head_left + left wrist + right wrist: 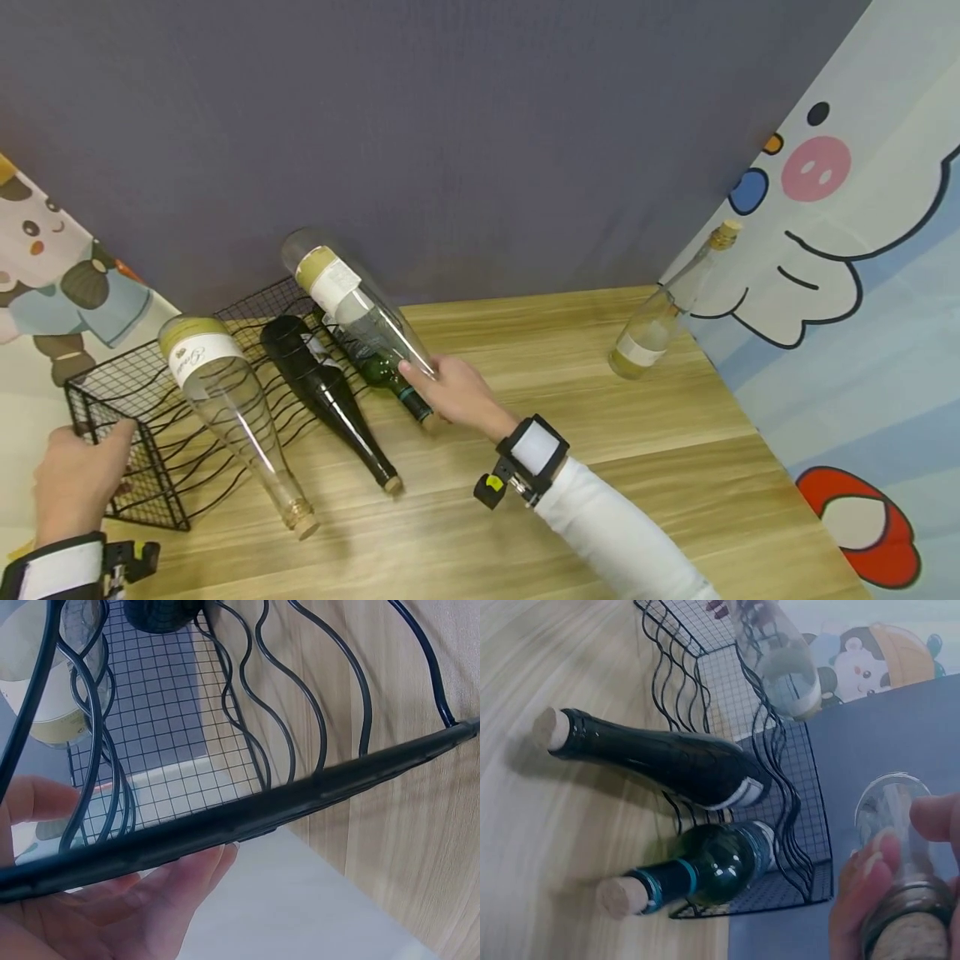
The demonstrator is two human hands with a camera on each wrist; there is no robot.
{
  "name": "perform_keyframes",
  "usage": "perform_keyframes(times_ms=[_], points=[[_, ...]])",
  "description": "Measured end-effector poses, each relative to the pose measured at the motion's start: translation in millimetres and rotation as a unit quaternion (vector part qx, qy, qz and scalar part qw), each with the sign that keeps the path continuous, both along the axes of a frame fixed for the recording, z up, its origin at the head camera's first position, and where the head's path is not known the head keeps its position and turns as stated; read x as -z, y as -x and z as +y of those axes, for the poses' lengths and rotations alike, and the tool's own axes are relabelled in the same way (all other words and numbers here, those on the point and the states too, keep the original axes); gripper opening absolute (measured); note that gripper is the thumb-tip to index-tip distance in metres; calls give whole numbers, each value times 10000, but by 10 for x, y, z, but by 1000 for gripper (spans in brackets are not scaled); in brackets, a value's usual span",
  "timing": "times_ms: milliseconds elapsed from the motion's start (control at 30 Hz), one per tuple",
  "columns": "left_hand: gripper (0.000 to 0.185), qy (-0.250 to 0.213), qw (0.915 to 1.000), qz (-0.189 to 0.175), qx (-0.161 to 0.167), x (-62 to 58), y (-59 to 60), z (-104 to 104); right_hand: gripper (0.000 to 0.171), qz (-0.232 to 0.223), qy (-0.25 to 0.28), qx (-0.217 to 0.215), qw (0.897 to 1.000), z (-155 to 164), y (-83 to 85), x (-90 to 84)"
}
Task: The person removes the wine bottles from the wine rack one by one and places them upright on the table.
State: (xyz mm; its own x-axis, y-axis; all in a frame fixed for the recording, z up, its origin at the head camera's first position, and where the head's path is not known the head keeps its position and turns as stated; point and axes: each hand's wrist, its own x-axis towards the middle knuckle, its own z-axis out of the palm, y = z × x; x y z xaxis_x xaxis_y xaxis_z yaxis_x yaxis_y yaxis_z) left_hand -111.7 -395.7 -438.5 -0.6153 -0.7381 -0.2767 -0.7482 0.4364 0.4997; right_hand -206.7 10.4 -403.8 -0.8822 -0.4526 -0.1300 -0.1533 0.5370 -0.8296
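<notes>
A black wire rack [142, 392] lies on the wooden table at the left. In it lie a clear bottle [225, 400], a dark bottle [322, 392] and a green bottle [390, 375], corks pointing toward me. My right hand [442, 387] grips the neck of a second clear bottle [352, 304], held tilted above the green one with its base up. In the right wrist view my right hand [900, 855] is curled round that corked neck [904, 930]. My left hand [75, 479] holds the rack's near left edge, with its fingers [165, 881] under the rim bar [300, 802].
Another corked clear bottle [660, 321] stands at the table's far right, leaning on the cartoon backdrop [840, 250]. A grey cloth wall closes the back. The bare wooden tabletop [600, 467] stretches between the rack and that bottle.
</notes>
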Motion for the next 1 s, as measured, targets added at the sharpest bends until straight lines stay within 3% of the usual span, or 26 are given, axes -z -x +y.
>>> perform_keyframes(times_ms=[700,1000], points=[[83,-80,9999,8,-98,6,8,22,58,-160,104,464,9987,379,161,-111],[83,-23,10000,26,-49,9,2,8,47,-20,108,677,9976,470,221,-133]])
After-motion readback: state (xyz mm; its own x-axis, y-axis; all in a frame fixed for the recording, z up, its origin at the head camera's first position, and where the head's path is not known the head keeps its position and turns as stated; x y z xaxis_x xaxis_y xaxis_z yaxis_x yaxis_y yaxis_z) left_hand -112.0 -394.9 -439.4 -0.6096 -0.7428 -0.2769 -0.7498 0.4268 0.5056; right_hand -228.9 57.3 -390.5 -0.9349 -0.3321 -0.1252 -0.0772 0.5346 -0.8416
